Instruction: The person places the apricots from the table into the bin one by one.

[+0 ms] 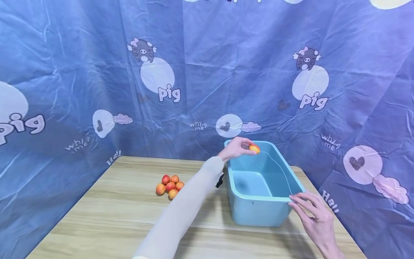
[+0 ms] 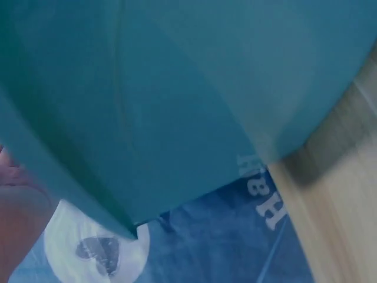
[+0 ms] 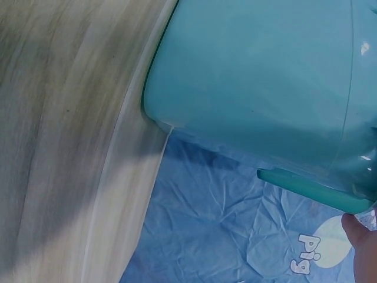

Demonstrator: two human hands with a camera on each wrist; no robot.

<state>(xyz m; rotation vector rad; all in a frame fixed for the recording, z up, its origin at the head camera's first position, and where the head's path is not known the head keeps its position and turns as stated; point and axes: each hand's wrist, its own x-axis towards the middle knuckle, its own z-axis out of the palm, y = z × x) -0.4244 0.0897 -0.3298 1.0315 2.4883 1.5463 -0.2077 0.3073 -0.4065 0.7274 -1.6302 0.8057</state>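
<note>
My left hand (image 1: 238, 148) pinches a small orange-red apricot (image 1: 254, 149) between thumb and fingertips, over the far left part of an open light-blue plastic tub (image 1: 262, 212). Fingers and thumb of my right hand (image 1: 315, 217) grip the tub's rim at its near right corner. In the right wrist view, the right thumb (image 3: 358, 231) meets the rim's edge. The tub's wall (image 2: 194, 118) fills most of the left wrist view, where the held apricot is out of sight. Several more apricots (image 1: 170, 186) lie grouped on the table, left of the tub.
The wood-grain table (image 1: 106, 216) carries the tub on its right side. Behind and on both sides hangs a blue curtain (image 1: 207, 72) printed with pigs and lettering. My left sleeve (image 1: 181, 212) crosses the table between the loose apricots and the tub.
</note>
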